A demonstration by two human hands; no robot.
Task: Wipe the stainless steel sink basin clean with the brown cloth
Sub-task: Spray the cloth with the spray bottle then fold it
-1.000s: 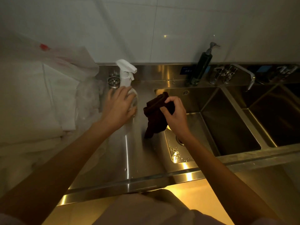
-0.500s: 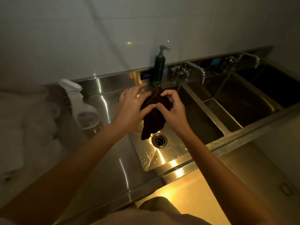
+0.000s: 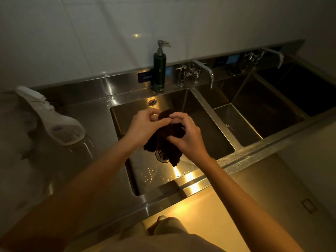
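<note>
The brown cloth (image 3: 166,138) hangs bunched above the left stainless steel sink basin (image 3: 203,113), over its round drain (image 3: 162,156). My left hand (image 3: 145,127) pinches the cloth's upper edge from the left. My right hand (image 3: 187,137) grips the cloth from the right, fingers curled round it. Both hands meet at the top of the cloth. Water droplets lie on the basin floor near the front wall.
A white spray bottle (image 3: 60,124) stands on the steel counter at the left. A dark soap dispenser (image 3: 159,70) and a tap (image 3: 203,70) sit behind the basin. Two more basins (image 3: 254,113) lie to the right, with a second tap (image 3: 272,55).
My left hand let go of the spray bottle and joined the right on the cloth. Both hands now hold the cloth lower, over the basin's middle; the view turned right.
</note>
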